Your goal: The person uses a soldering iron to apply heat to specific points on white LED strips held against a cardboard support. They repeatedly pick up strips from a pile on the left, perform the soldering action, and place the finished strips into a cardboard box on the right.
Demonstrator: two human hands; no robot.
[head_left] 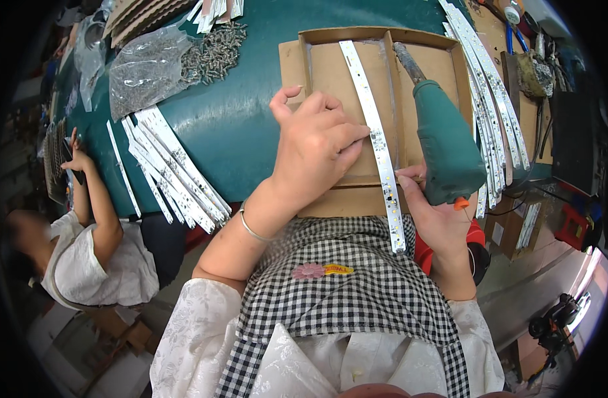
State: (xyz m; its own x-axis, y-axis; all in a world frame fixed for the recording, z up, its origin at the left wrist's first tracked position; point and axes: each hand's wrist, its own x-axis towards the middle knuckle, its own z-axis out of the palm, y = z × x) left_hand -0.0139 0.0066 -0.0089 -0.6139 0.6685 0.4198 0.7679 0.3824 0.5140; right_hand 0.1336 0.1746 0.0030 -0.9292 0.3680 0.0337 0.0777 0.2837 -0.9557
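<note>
A narrow white LED circuit board [377,142] lies slantwise over a shallow cardboard tray [423,36], its near end jutting past the tray toward my apron. My left hand [317,142] is closed at the board's left edge, a fingertip touching it near the middle and the little finger raised. On the other side, my right hand [440,222] is wrapped round a green soldering gun [448,139]. The gun's body hides most of its fingers; the thumb shows close to the board's right edge. The gun's dark metal tip points away, over the tray's right compartment.
Stacked LED boards [174,169] lie left on the green table [251,142], with more boards [493,93] at right. A heap of small metal screws [214,53] spills beside a clear plastic bag [145,76]. Another person [98,252] sits at far left. Hand tools [516,36] lie far right.
</note>
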